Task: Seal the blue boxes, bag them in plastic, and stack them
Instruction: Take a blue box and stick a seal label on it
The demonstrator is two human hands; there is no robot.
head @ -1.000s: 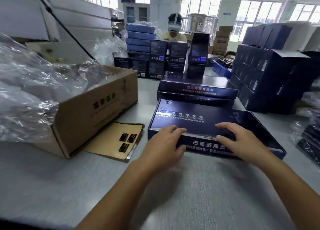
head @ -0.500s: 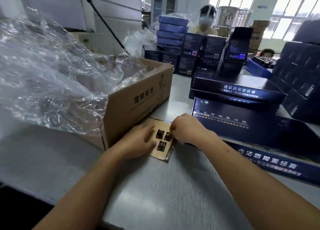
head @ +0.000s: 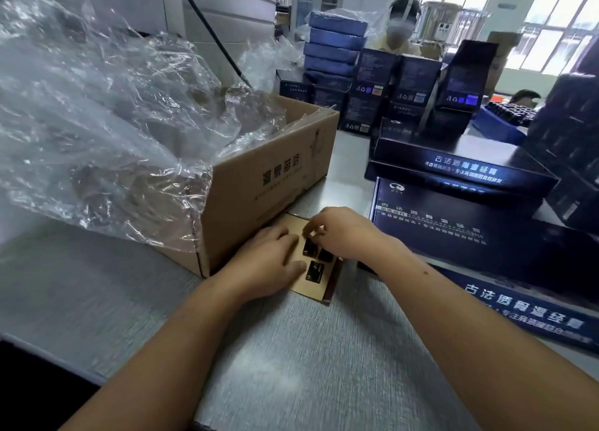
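A tan backing sheet (head: 312,289) with three dark seal stickers (head: 315,271) lies on the table against the carton. My left hand (head: 269,262) presses flat on the sheet's left part, thumb next to the lowest sticker. My right hand (head: 343,232) reaches over the sheet from the right, its fingertips curled down and pinching the upper edge of the top sticker. A large flat blue box (head: 486,245) lies just right of my right wrist. A second blue box (head: 460,161) lies behind it, on another one.
An open cardboard carton (head: 269,184) stuffed with clear plastic bags (head: 113,122) stands at the left, touching the sheet. Stacks of blue boxes (head: 337,48) line the back and the right edge. A person in a mask (head: 398,25) sits behind them.
Both hands left the front edge of the big blue box and moved left onto the sticker sheet. The left hand now holds the sheet down while the right fingers work at a sticker.
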